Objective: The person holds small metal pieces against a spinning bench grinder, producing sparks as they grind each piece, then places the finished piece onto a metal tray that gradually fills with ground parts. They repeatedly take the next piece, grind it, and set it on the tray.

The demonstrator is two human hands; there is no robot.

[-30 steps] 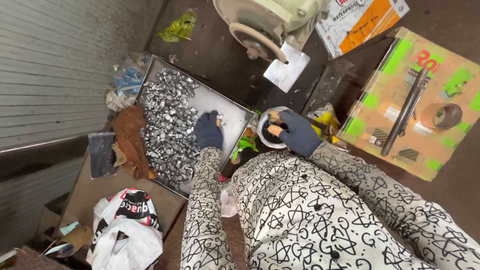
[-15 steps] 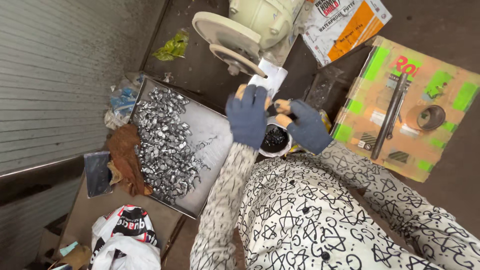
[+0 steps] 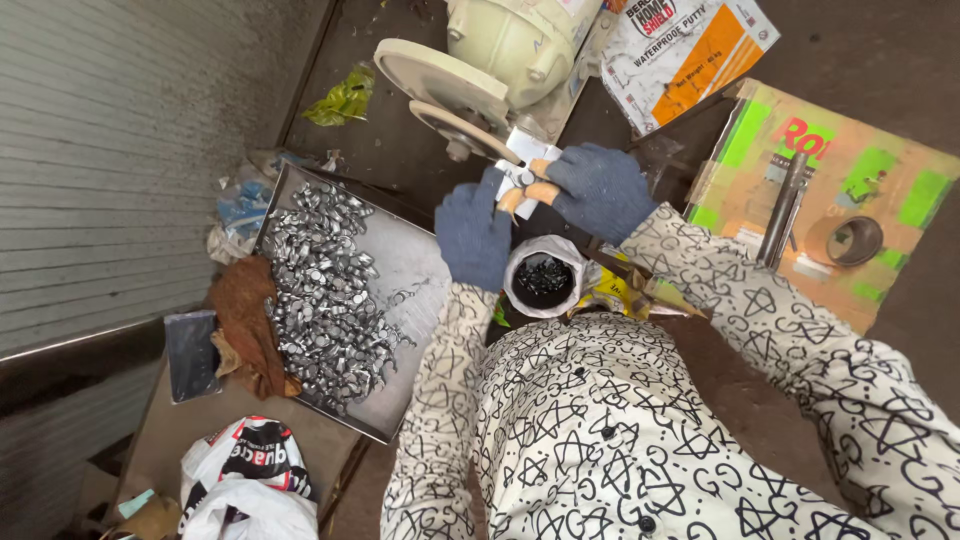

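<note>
Flat metal tray [image 3: 415, 265] holding a heap of small shiny metal pieces [image 3: 320, 290], left of the round white container of dark bits [image 3: 543, 277]; crumpled brown rag [image 3: 245, 325] on the tray's left edge; cream-coloured disc machine [image 3: 480, 70] beyond; printed cardboard box [image 3: 830, 190] at right, bearing a metal rod [image 3: 783, 208] and a metal ring [image 3: 853, 241].

The person wears a long-sleeved shirt [image 3: 600, 430] of cream cloth, printed all over with black stars, rings and letter-like signs. At least 2 small dark buttons run down its front. The left hand [image 3: 472, 232] and the right hand [image 3: 600, 190] each wear a knitted glove of blue-grey wool with open fingertips.
</note>
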